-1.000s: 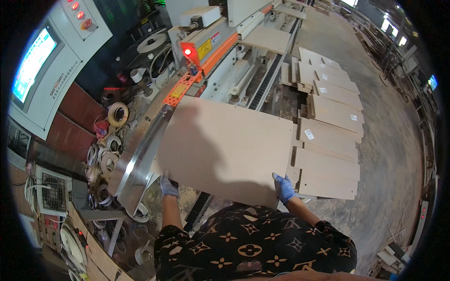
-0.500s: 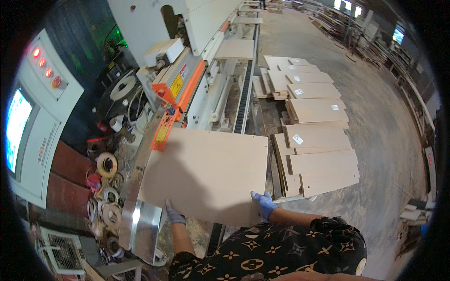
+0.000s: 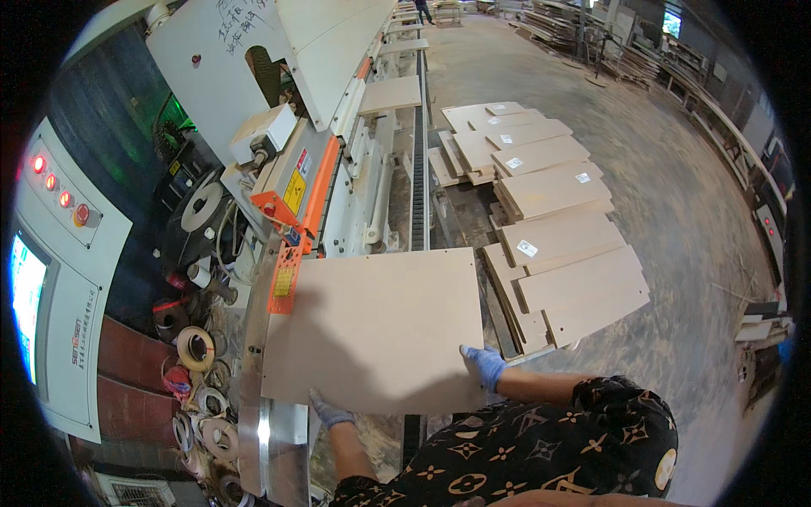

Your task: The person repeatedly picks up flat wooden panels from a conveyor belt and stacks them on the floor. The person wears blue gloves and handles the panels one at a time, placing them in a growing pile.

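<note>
Holding a wide beige board (image 3: 380,334) in front of the body, with its far left corner at an orange plate (image 3: 284,291) on the white machine (image 3: 325,51). Gripping the near edge, toward the left, with the gloved left hand (image 3: 329,411), partly closed, thumb on top and fingers hidden beneath. Gripping the right edge by the near corner with the gloved right hand (image 3: 487,368), likewise partly closed, thumb over the top. Working beside stacked boards (image 3: 583,283) on the right.
</note>
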`<state>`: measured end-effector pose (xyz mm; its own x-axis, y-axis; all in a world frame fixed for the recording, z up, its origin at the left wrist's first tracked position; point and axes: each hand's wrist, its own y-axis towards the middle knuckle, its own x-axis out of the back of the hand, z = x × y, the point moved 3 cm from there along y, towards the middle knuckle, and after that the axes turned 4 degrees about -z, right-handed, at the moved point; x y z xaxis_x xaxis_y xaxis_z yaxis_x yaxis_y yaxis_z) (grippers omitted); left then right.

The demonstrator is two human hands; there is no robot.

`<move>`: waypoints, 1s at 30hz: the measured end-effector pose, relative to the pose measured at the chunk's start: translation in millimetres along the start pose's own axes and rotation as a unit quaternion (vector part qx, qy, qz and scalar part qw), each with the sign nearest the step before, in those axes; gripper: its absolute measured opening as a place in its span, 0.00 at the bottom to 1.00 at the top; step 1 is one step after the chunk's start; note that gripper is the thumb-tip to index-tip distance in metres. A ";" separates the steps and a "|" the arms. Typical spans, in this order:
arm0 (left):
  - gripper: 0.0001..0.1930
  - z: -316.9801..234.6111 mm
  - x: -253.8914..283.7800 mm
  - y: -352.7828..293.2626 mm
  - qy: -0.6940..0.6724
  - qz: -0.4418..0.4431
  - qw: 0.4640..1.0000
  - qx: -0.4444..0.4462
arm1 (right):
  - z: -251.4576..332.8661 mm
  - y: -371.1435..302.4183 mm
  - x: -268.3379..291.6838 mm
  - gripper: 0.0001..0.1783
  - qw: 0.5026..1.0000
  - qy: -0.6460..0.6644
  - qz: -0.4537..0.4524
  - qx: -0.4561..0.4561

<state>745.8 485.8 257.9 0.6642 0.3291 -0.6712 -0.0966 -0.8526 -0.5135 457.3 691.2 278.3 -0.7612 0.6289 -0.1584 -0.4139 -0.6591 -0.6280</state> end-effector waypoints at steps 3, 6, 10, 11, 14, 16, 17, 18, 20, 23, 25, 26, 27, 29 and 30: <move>0.35 5.5 -9.5 23.0 0.071 -0.019 0.997 -0.009 | 10.3 32.1 5.7 0.22 0.998 0.063 0.023 -0.010; 0.34 14.4 -26.7 51.4 0.021 0.004 0.999 0.028 | 20.3 65.4 12.0 0.22 0.985 0.166 0.031 -0.030; 0.32 24.5 -60.4 82.9 0.078 -0.002 0.997 -0.020 | 41.1 107.7 22.2 0.22 0.971 0.200 0.078 -0.103; 0.32 28.9 -71.2 87.7 0.084 0.000 0.996 -0.032 | 48.4 117.0 26.4 0.23 0.976 0.186 0.069 -0.087; 0.32 38.3 -106.9 99.1 0.116 -0.006 0.991 -0.064 | 71.3 135.3 33.5 0.24 0.978 0.162 0.114 -0.063; 0.33 42.8 -128.1 102.8 0.142 -0.017 0.986 -0.083 | 76.7 131.4 44.5 0.24 0.980 0.149 0.121 -0.055; 0.33 44.3 -136.5 102.3 0.158 -0.024 0.982 -0.096 | 78.7 127.2 53.6 0.23 0.982 0.144 0.113 -0.053; 0.33 44.4 -143.1 99.8 0.174 -0.031 0.978 -0.113 | 74.5 117.1 65.1 0.20 0.983 0.144 0.099 -0.054; 0.33 50.6 -150.3 84.9 0.200 -0.046 0.969 -0.140 | 69.5 88.4 102.2 0.13 0.973 0.192 0.125 0.031; 0.33 71.5 -154.0 27.3 0.361 -0.049 0.839 -0.404 | 73.4 62.3 212.4 0.30 0.977 -0.054 -0.137 0.157; 0.32 117.8 -155.0 -26.9 0.409 0.050 0.752 -0.515 | 68.5 39.8 305.1 0.32 0.908 -0.176 -0.348 0.153; 0.29 145.7 -148.9 -60.6 0.448 0.145 0.690 -0.549 | 66.3 25.7 353.2 0.32 0.863 -0.270 -0.403 0.139; 0.26 177.0 -138.9 -83.5 0.524 0.168 0.697 -0.461 | 63.1 12.2 398.6 0.31 0.804 -0.359 -0.464 0.100; 0.27 249.1 -134.5 -121.4 0.598 0.301 0.659 -0.344 | 52.9 -8.3 475.2 0.29 0.741 -0.414 -0.528 0.007; 0.28 279.6 -132.3 -133.1 0.614 0.362 0.647 -0.272 | 45.7 -18.3 508.1 0.30 0.741 -0.378 -0.554 -0.038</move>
<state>463.6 669.3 265.6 0.7118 -0.5216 0.4704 -0.6577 -0.7299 0.1859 55.3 1003.9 244.1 -0.0492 0.3370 0.9402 -0.9863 0.1319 -0.0988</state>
